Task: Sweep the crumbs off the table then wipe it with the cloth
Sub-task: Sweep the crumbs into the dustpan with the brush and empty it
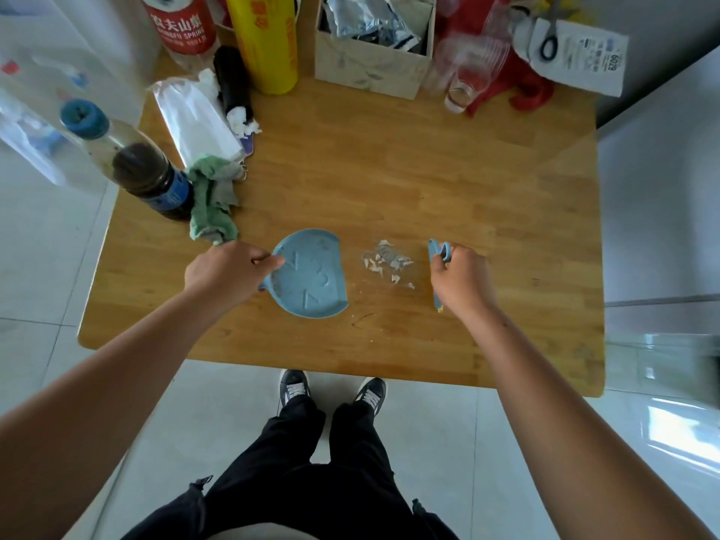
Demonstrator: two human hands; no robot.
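The crumbs (387, 263), pale torn scraps, are lying in a loose pile on the wooden table (389, 169), near its front edge and between the dustpan and the brush. The blue dustpan (315, 278) is sitting flat on the table just left of the pile, with its open lip facing the scraps. The left hand (226, 272) is gripping the dustpan at its left rim, fingers curled over it. The right hand (461, 280) is holding a small blue brush (436, 252) in curled fingers, just right of the pile; its bristles are hidden. The green cloth (212, 204) is lying crumpled at the table's left side, beside a dark bottle (156, 181). A yellow roll (265, 40), a box (370, 68) and a glass (467, 79) are standing along the far edge.
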